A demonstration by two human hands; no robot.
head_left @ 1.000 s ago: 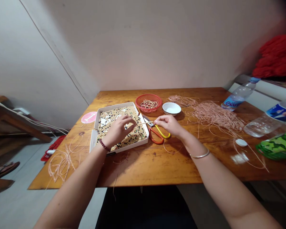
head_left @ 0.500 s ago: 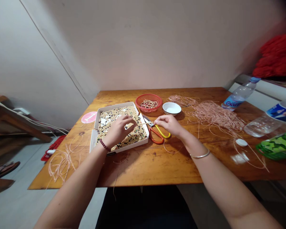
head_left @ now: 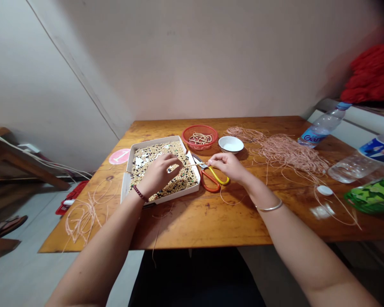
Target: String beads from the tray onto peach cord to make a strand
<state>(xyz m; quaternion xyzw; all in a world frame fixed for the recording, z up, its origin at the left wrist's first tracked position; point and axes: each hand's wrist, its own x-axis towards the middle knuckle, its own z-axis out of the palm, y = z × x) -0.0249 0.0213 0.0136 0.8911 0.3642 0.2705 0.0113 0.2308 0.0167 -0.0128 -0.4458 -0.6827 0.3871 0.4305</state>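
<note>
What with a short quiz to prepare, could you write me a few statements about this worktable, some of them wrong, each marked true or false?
1. The right hand pinches a thin strand. True.
2. The scissors lie in the white bowl. False: they lie on the table, by the white box.
3. In the picture, the red basket is left of the white bowl. True.
4. The left wrist wears a silver-coloured bangle. False: it wears a dark red bracelet; the bangle is on the right arm.
5. The left hand is over the white box. True.
</note>
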